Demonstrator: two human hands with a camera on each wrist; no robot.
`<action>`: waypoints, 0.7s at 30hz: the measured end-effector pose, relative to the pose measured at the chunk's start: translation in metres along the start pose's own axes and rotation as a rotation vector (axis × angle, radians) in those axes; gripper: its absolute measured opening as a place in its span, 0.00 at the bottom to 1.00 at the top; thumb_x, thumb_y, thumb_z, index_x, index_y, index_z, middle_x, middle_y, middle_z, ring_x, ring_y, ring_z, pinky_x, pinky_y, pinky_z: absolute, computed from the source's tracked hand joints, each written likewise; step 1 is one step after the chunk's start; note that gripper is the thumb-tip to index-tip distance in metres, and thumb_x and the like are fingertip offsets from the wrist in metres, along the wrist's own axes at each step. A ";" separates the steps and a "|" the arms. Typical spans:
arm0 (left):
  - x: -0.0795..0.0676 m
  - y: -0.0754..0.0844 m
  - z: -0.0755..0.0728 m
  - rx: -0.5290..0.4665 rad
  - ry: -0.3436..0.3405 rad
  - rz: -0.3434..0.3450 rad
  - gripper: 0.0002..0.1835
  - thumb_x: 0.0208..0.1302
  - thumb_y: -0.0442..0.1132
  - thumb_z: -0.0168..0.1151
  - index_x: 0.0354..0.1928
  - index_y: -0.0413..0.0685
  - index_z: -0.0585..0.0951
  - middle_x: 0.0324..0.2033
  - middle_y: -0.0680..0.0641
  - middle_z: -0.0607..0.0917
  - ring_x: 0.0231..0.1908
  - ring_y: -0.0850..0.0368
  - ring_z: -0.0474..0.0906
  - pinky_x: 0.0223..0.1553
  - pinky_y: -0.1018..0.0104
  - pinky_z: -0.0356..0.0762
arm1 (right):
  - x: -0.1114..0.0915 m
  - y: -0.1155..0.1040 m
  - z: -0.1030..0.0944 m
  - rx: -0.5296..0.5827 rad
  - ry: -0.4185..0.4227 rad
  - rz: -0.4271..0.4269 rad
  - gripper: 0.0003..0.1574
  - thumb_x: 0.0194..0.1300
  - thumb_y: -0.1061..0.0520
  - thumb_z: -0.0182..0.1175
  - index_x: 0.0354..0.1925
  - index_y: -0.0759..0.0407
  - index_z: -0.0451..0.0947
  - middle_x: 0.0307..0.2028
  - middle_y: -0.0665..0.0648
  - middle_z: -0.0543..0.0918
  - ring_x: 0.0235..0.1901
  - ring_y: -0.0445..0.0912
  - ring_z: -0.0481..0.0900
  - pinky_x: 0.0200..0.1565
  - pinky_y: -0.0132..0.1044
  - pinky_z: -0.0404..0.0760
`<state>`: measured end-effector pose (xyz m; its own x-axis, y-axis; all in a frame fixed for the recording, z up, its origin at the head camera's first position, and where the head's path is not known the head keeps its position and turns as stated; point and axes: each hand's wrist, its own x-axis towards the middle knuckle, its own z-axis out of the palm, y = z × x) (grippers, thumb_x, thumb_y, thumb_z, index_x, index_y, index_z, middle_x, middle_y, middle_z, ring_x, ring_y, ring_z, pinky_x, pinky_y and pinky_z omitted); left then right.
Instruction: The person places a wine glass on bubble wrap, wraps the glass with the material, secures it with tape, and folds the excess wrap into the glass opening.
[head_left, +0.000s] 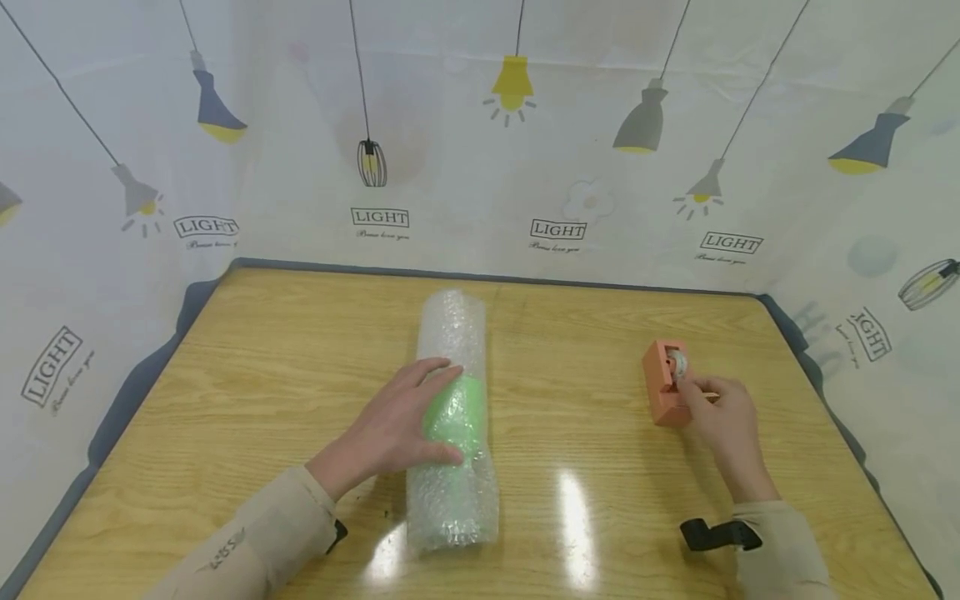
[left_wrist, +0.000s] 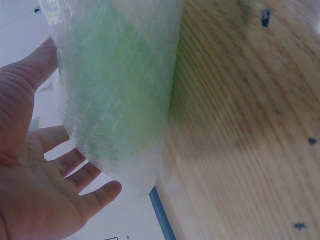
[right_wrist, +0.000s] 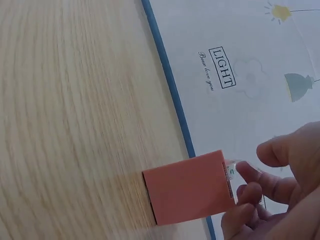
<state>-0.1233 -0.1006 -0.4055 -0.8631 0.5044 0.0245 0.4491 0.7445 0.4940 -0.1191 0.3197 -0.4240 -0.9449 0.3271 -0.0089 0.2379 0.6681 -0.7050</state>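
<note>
The left roll [head_left: 459,417] shows green through clear, bubble-dotted wrap [head_left: 452,504]; the right dispenser [head_left: 656,392] is coral. The table [head_left: 300,333] is yellow-brown with wood grain. The far wall [head_left: 465,167] is white, printed with grey, blue and yellow lamps [head_left: 513,77].

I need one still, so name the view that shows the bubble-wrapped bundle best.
The head view: it shows the bundle from end to end, with the left hand on it. The left wrist view shows a closer part, cut off at the top; the right wrist view shows none.
</note>
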 end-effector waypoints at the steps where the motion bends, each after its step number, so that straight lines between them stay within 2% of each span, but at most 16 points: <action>1: 0.000 0.000 0.000 0.000 0.000 -0.002 0.62 0.44 0.61 0.83 0.80 0.49 0.61 0.78 0.43 0.61 0.76 0.41 0.58 0.73 0.39 0.63 | 0.000 0.000 -0.001 0.022 0.003 0.028 0.30 0.79 0.44 0.53 0.54 0.71 0.82 0.54 0.69 0.79 0.41 0.51 0.75 0.30 0.33 0.74; 3: 0.000 0.000 0.000 0.003 0.000 -0.002 0.62 0.44 0.61 0.83 0.80 0.49 0.62 0.78 0.43 0.61 0.76 0.41 0.58 0.73 0.39 0.63 | 0.001 -0.001 -0.001 0.072 -0.001 0.076 0.30 0.79 0.45 0.53 0.54 0.70 0.82 0.45 0.66 0.82 0.35 0.48 0.76 0.28 0.33 0.76; 8: 0.000 0.001 0.000 0.006 0.001 0.001 0.62 0.44 0.61 0.83 0.80 0.49 0.62 0.78 0.42 0.61 0.76 0.40 0.58 0.73 0.39 0.63 | -0.001 -0.002 0.001 0.240 -0.033 0.207 0.29 0.79 0.44 0.55 0.56 0.70 0.80 0.30 0.50 0.81 0.25 0.39 0.77 0.26 0.32 0.82; 11: 0.000 0.001 0.000 0.006 -0.001 0.004 0.62 0.45 0.61 0.83 0.80 0.49 0.62 0.78 0.42 0.61 0.76 0.40 0.58 0.73 0.39 0.64 | -0.002 -0.002 0.005 0.319 -0.009 0.256 0.27 0.78 0.47 0.56 0.56 0.71 0.78 0.27 0.46 0.81 0.25 0.36 0.78 0.27 0.31 0.83; 16: 0.000 0.001 0.000 -0.005 -0.003 0.003 0.61 0.46 0.60 0.83 0.80 0.49 0.61 0.78 0.42 0.61 0.76 0.40 0.57 0.72 0.39 0.64 | -0.004 0.000 0.010 0.451 0.048 0.324 0.20 0.78 0.55 0.57 0.53 0.73 0.78 0.28 0.46 0.80 0.25 0.36 0.80 0.29 0.30 0.85; 21: 0.000 0.002 0.000 -0.008 -0.006 0.001 0.62 0.46 0.60 0.83 0.80 0.49 0.61 0.78 0.42 0.60 0.76 0.40 0.57 0.73 0.39 0.64 | -0.007 0.001 0.008 0.710 0.089 0.385 0.10 0.75 0.62 0.56 0.44 0.67 0.81 0.30 0.49 0.81 0.27 0.40 0.83 0.33 0.32 0.88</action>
<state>-0.1225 -0.0996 -0.4043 -0.8612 0.5079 0.0205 0.4486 0.7404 0.5005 -0.1142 0.3131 -0.4300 -0.7972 0.5194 -0.3075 0.3155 -0.0758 -0.9459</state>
